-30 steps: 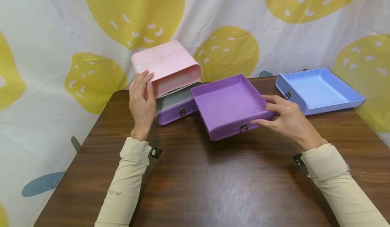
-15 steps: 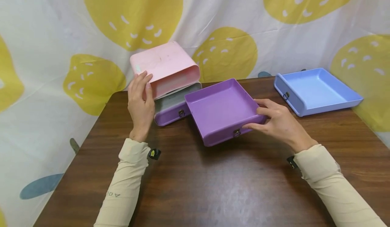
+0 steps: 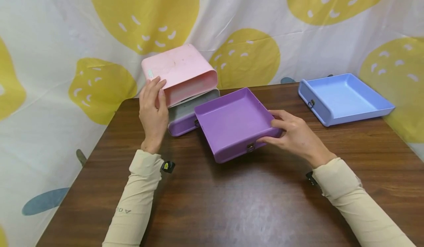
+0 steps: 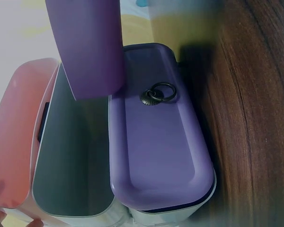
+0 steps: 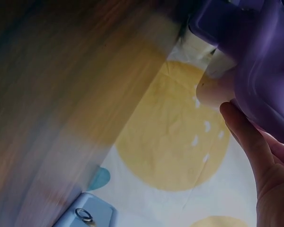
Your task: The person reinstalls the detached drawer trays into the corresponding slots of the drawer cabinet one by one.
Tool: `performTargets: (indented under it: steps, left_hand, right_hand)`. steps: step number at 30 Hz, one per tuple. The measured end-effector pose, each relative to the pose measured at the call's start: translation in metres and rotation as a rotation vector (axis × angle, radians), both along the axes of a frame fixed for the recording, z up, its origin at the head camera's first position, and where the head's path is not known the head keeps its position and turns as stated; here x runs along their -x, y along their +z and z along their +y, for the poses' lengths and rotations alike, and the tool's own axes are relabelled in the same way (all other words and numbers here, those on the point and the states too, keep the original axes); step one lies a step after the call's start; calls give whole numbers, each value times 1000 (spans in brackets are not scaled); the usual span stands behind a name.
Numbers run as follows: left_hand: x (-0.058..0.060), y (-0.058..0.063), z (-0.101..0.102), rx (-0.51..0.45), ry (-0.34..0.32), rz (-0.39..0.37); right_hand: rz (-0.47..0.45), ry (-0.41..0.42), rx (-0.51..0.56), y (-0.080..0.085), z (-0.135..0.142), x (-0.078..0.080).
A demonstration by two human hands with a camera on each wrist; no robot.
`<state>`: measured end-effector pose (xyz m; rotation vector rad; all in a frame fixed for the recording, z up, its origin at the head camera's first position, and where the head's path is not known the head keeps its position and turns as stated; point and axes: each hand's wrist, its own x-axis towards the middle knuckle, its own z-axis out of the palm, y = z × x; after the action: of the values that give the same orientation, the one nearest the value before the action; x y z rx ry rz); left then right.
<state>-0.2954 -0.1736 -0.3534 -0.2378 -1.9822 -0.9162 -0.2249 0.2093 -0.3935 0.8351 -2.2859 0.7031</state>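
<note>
My right hand (image 3: pixel 294 136) pinches the right front corner of a purple drawer (image 3: pixel 233 118), thumb on its front by the ring pull (image 3: pixel 250 147). Tilted, the drawer is held above the table, its left end in front of a stack of drawer housings. A pink housing (image 3: pixel 179 64) tops that stack, its front open and hollow. Under it is a grey-green housing (image 4: pixel 75 156) with an open compartment. Below that compartment, another purple drawer (image 4: pixel 156 142) with a ring pull sits pushed in. My left hand (image 3: pixel 153 110) rests with extended fingers against the pink housing's left front corner.
A light blue drawer (image 3: pixel 347 99) lies at the right back of the brown wooden table (image 3: pixel 212 203). Behind the table hangs a white cloth (image 3: pixel 245 4) with yellow fruit prints. Cameras are strapped to both wrists.
The right hand has carried the purple drawer left and slightly toward me, so it now partly covers the lower drawer's front. My left hand and the stack have stayed in place.
</note>
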Motion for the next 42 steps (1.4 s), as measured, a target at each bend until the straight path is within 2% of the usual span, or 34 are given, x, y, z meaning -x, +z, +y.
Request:
performTargets:
  steps: [5,16,36,42]
  left_hand:
    - [1,0,1,2,5,-2]
    - [0,0,1,-11,-2,-23]
    - [-1,-1,-1,-10,0,-21]
    - [0,0,0,-12,3,-16]
  right_hand:
    - [1,7,-6,-2,-5,0]
    - [-58,3,-23,-4,-18,-6]
    - [-109,72,-20,-10,-42,-13]
    - [-91,92,-15,-10,-48,-13]
